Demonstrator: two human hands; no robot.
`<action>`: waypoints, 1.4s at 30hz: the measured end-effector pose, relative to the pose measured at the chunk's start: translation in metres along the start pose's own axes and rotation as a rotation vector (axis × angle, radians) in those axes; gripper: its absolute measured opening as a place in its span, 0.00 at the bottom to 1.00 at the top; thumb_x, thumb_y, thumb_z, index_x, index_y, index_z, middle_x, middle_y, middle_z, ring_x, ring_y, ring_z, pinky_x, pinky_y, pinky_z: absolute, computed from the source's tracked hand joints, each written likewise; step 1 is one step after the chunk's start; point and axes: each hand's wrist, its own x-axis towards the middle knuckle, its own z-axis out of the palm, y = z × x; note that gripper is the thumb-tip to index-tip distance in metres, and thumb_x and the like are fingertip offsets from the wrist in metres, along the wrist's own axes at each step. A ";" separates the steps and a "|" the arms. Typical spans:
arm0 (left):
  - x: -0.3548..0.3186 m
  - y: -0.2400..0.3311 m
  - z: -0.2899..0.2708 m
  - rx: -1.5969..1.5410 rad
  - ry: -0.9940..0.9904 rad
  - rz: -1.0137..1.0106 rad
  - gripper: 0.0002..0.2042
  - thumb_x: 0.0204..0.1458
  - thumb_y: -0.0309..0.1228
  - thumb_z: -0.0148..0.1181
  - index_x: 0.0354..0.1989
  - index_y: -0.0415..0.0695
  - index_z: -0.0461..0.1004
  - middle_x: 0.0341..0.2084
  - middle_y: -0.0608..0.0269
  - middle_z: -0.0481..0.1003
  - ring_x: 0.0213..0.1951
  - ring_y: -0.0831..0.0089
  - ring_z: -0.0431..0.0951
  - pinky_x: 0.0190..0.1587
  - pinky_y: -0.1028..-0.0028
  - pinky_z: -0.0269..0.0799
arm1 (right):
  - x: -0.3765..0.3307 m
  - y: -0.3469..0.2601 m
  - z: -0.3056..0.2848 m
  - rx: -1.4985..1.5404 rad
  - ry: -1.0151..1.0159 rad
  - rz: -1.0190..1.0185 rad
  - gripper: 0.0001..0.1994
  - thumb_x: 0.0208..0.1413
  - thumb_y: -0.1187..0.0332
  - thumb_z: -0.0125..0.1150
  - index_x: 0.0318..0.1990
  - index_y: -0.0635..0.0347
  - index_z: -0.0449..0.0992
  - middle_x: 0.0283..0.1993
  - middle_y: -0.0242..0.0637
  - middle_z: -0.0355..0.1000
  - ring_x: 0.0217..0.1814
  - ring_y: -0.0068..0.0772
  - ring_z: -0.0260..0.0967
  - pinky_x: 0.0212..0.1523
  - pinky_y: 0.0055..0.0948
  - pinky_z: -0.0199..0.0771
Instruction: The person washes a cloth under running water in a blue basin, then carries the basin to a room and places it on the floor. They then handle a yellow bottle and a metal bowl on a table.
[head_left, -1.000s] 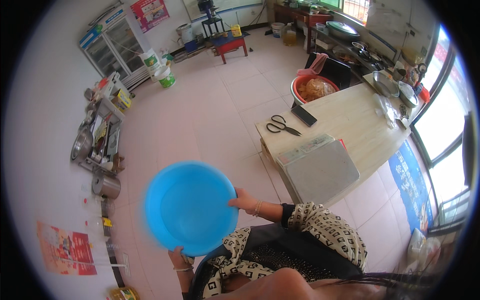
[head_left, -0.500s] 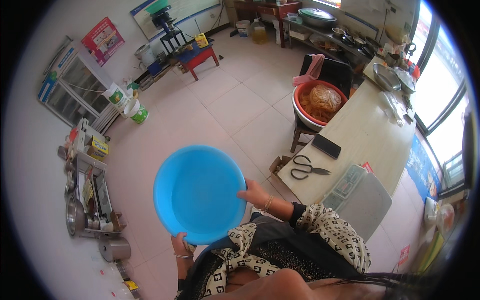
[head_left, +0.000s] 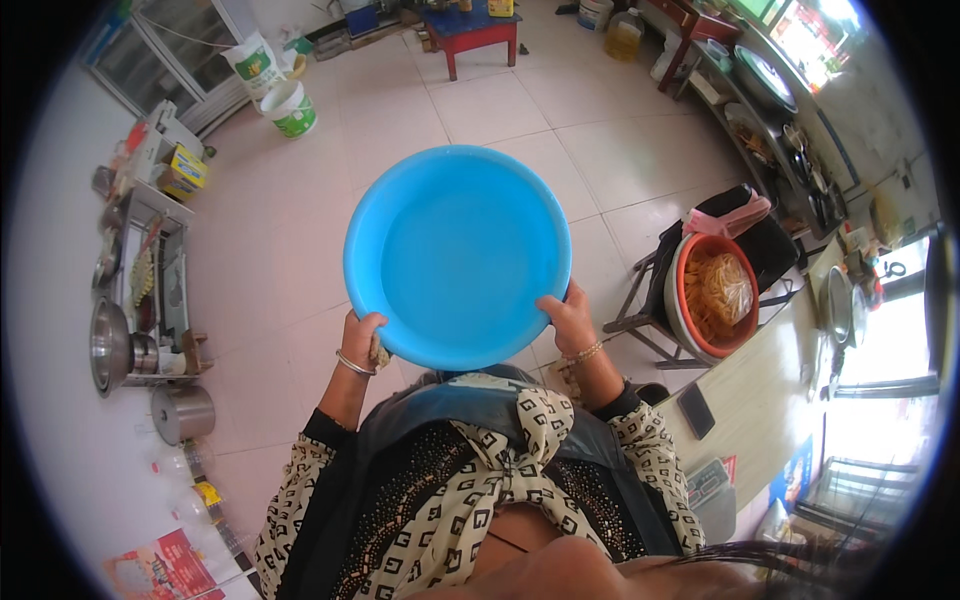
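Observation:
A round blue plastic basin is held in front of me, its inside turned up toward my view. My left hand grips the near left of its rim, thumb over the edge and fingers below. At the near right of the rim, my right hand holds on in the same way. The hidden fingers of both hands lie behind the basin wall. Nothing shows inside the basin apart from its bare blue bottom.
To the right a red basin with orange-brown strips and a plastic bag sits on a chair. A table with a phone stands at lower right. Metal pots and a shelf line the left wall. Ahead are a white bucket and red stool.
My view has swung to the left, so the table and red basin now appear farther right. The blue basin is now held more squarely ahead, both hands still on its rim.

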 end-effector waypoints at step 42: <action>-0.403 0.135 -0.439 -0.601 1.676 0.754 0.17 0.38 0.20 0.52 0.40 0.30 0.68 0.31 0.54 0.74 0.30 0.70 0.75 0.33 0.73 0.73 | -0.159 0.142 0.883 -0.521 -1.755 0.566 0.22 0.48 0.80 0.52 0.53 0.68 0.59 0.48 0.42 0.66 0.45 0.36 0.68 0.40 0.31 0.75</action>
